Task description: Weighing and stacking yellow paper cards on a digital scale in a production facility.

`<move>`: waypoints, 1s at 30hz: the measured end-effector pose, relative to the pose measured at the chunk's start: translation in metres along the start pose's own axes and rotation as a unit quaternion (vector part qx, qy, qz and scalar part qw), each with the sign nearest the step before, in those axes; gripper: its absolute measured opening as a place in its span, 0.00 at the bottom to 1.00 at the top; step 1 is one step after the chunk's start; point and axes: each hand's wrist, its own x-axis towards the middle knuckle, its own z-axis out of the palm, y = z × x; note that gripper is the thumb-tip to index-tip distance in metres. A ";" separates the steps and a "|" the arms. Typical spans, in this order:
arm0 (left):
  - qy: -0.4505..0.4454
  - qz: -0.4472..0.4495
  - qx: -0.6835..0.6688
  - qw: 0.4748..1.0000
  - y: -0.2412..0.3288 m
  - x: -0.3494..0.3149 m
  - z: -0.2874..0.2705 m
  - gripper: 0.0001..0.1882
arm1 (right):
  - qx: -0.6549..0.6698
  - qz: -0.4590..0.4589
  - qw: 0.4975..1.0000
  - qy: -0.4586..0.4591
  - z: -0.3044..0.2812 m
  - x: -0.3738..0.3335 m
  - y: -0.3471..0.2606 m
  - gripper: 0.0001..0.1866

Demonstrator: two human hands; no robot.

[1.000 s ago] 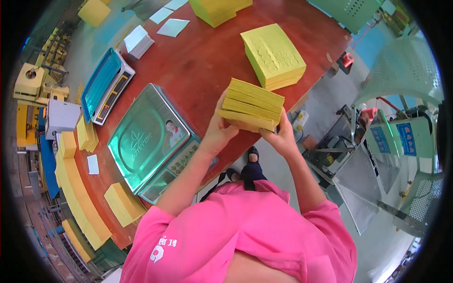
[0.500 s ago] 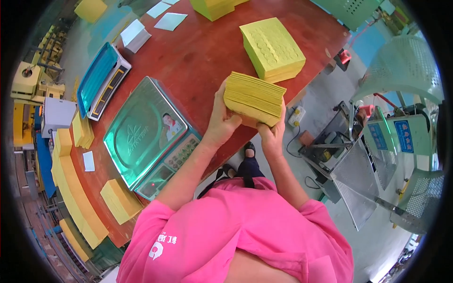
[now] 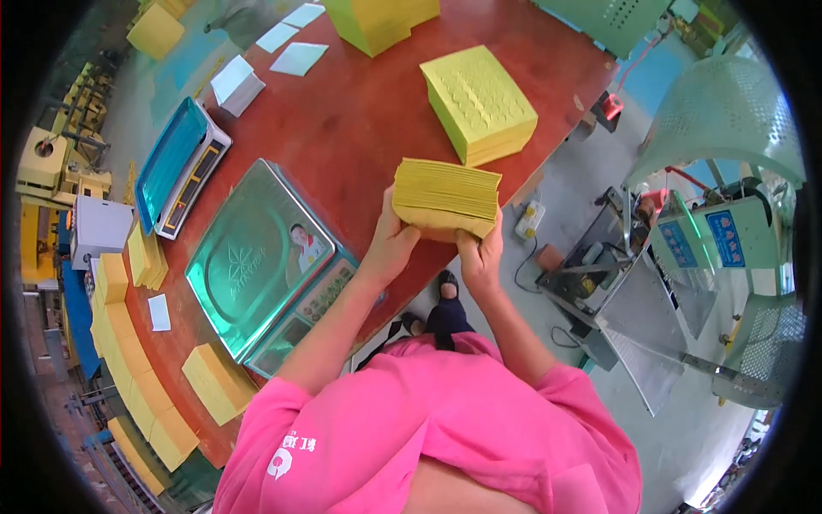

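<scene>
Both hands, left hand point(image 3: 396, 242) and right hand point(image 3: 479, 257), grip the yellow paper stack point(image 3: 447, 197) from beneath. Loose sheets likely slide; support underside and edges.

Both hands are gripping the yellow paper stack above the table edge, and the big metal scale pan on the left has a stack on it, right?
Not quite. In the head view the scale pan is bare. Both the left hand and right hand do grip the yellow paper stack above the table edge.

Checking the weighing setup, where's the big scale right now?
In the head view, the scale sits on the red table, left of the left hand, near a smaller blue scale.
</scene>
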 end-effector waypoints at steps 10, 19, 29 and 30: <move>-0.040 -0.063 -0.087 0.993 0.123 0.054 0.007 0.27 | -0.014 0.049 0.982 -0.181 -0.064 0.139 -0.115 0.33; 0.040 -0.182 -0.222 0.957 0.107 0.163 0.019 0.18 | -0.060 0.220 0.957 -0.179 -0.068 0.272 -0.066 0.27; 0.067 -0.178 -0.176 0.966 0.079 0.170 0.020 0.19 | -0.024 0.242 0.949 -0.198 -0.076 0.280 -0.044 0.27; 0.069 -0.176 -0.179 0.966 0.078 0.170 0.019 0.20 | -0.027 0.238 0.952 -0.192 -0.075 0.279 -0.042 0.27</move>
